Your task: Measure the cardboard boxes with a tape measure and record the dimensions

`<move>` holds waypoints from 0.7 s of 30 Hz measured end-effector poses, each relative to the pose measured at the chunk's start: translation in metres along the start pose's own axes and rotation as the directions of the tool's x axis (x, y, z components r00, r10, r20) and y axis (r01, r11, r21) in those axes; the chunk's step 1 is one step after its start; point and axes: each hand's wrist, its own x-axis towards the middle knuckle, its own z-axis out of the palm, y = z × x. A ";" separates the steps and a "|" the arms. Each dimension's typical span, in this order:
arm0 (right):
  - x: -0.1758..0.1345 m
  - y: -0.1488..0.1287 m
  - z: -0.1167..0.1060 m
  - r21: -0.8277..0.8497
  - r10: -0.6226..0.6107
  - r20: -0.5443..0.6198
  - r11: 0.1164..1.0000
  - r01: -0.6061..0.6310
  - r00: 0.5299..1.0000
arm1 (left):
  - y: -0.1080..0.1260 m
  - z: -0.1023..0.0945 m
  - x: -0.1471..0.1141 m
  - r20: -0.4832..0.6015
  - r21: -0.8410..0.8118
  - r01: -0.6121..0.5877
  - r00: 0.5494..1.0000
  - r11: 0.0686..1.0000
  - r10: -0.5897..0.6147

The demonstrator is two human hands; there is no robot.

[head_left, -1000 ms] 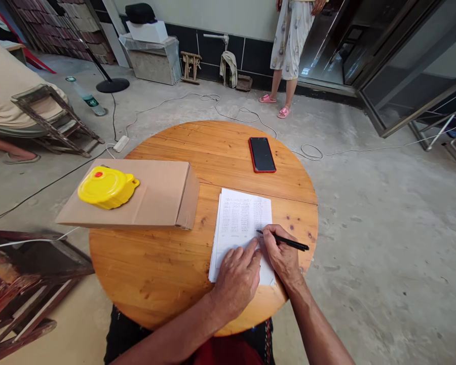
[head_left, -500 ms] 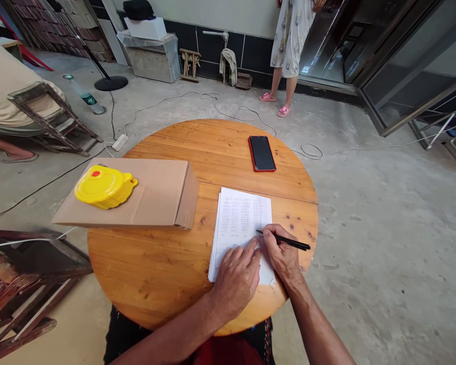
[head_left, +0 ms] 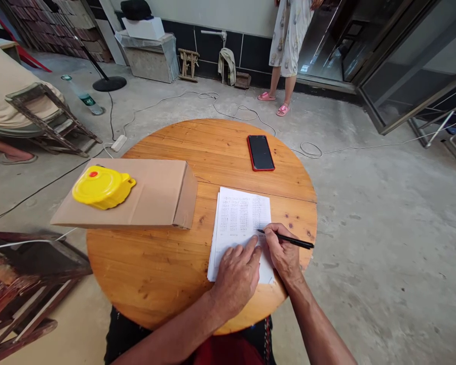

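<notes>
A black pen (head_left: 294, 241) is gripped in my right hand (head_left: 285, 256), its tip at the writing in the right-hand column. Beneath it lies a small stack of white paper (head_left: 222, 243) with columns of handwriting, too small to read. My left hand (head_left: 236, 276) rests on the lower part of the sheets, fingers stretched out and holding nothing. Under the stack is a round wooden table (head_left: 155, 268). Farther back on it lies a phone (head_left: 261, 152) in a red case, screen dark.
A cardboard box (head_left: 155, 192) bearing a yellow tape-measure-like case (head_left: 102, 186) occupies the table's left. Wooden chairs (head_left: 47, 119) stand left. A cable (head_left: 251, 112) runs across the floor. Beyond the table stands a person in pink slippers (head_left: 283, 110); another person's foot (head_left: 17, 156) shows at left.
The pen's back end has swung slightly right while its tip stays near the same column. My left hand keeps its place on the paper.
</notes>
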 end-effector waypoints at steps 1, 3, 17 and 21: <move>0.000 0.000 0.000 -0.001 -0.002 -0.001 1.000 0.002 1.000 | 0.000 0.000 0.001 0.010 -0.003 0.000 1.000 1.000 0.000; 0.000 0.000 0.000 -0.002 -0.006 -0.010 1.000 0.006 1.000 | 0.000 -0.001 0.003 0.026 -0.010 -0.004 1.000 1.000 0.004; 0.001 0.001 0.001 -0.008 0.005 -0.003 1.000 -0.005 1.000 | 0.000 0.001 0.003 -0.008 0.007 -0.016 1.000 1.000 0.016; 0.001 0.001 0.001 -0.011 0.006 0.003 1.000 -0.006 1.000 | -0.001 0.001 0.004 -0.024 0.005 -0.017 1.000 1.000 0.018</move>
